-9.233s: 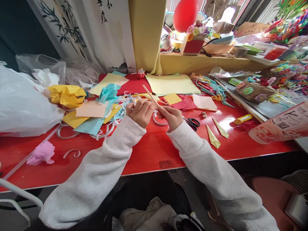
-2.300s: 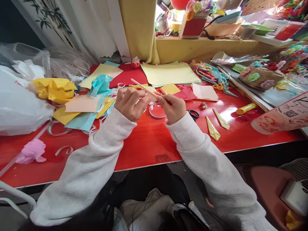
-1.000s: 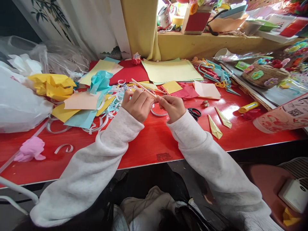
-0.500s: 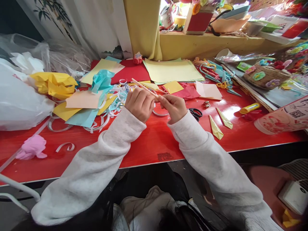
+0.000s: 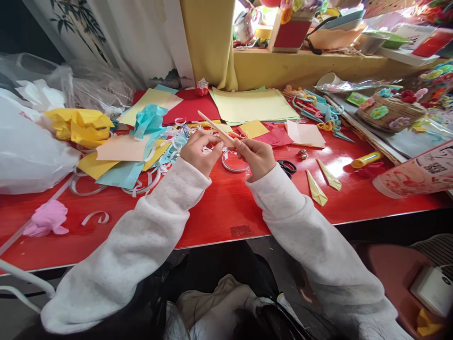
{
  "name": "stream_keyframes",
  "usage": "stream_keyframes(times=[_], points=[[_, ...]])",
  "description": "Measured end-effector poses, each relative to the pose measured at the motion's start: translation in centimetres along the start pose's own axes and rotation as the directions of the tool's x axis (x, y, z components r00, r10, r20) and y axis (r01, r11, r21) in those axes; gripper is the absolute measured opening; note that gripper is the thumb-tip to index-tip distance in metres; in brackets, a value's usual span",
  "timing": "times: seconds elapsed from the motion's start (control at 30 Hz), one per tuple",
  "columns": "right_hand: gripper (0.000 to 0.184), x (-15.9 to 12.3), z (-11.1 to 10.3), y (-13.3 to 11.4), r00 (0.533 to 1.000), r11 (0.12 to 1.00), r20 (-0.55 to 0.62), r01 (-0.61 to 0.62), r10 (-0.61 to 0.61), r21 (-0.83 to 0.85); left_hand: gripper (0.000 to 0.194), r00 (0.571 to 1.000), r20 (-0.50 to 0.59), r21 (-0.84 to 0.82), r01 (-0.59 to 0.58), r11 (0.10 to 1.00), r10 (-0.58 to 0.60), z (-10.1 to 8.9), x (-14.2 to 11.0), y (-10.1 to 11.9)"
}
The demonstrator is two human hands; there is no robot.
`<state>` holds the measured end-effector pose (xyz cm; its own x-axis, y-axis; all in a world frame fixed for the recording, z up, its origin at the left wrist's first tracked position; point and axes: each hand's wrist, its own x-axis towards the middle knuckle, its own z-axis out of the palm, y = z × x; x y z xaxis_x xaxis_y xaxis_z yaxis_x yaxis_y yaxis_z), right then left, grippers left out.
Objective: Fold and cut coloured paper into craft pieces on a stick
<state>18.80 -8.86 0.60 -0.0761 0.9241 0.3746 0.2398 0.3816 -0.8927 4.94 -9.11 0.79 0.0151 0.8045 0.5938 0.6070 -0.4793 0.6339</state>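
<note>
Fingers of the left hand [image 5: 200, 150] are loosely curled, the thumb standing apart from the forefinger with a clear gap between; whether their tips touch the slim pale stick [image 5: 214, 126] cannot be told. It slants down to the right between the two hands, above the red table [image 5: 219, 212]. At its lower end, the right hand [image 5: 256, 157] has thumb and forefinger closed on it in a pinch, the other fingers folded in. Both forearms reach forward, angled toward each other.

Around them, from the left: a white plastic bag [image 5: 31, 146], a pink crumpled paper [image 5: 47, 218], a yellow crumpled paper [image 5: 81, 126], a peach sheet [image 5: 122, 148] and a heap of paper strips [image 5: 173, 147] crowding near the left hand. A silvery ring [image 5: 230, 168] lies between the hands; black-handled scissors [image 5: 288, 166] are partly hidden by the right sleeve. Farther right are two folded yellow pieces [image 5: 316, 190], a yellow tube [image 5: 366, 159] and a tilted printed cup [image 5: 410, 170].
</note>
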Motion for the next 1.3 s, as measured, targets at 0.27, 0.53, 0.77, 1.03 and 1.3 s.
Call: stream_keyframes(times=[0.27,0.53,0.77,1.03,1.3], points=[[0.045,0.3,-0.1,0.4,0.999,1.000,-0.032,-0.008,0.007,-0.027,0.011,0.992,-0.121,0.047,0.050,0.998,-0.044,-0.3,0.8,-1.5],[0.049,0.7,-0.5,1.1,1.000,0.999,0.005,-0.031,0.031,-0.041,0.014,0.998,-0.041,0.602,-0.007,0.798,0.039,-1.7,1.9,-6.0],[0.046,0.5,-0.3,0.9,0.998,0.957,0.065,-0.005,0.025,-0.290,0.032,0.892,-0.006,0.569,-0.368,0.735,0.451,-3.7,2.5,-3.4],[0.036,0.3,0.0,0.6,0.976,0.822,0.215,0.110,0.016,-0.559,0.019,0.794,0.291,0.368,-0.608,0.704,0.534,-0.8,1.3,-3.3],[0.031,0.4,0.0,0.7,0.969,0.701,0.245,0.180,-0.006,-0.691,0.018,0.848,0.297,0.261,-0.514,0.817,0.439,-0.7,1.0,-3.7]])
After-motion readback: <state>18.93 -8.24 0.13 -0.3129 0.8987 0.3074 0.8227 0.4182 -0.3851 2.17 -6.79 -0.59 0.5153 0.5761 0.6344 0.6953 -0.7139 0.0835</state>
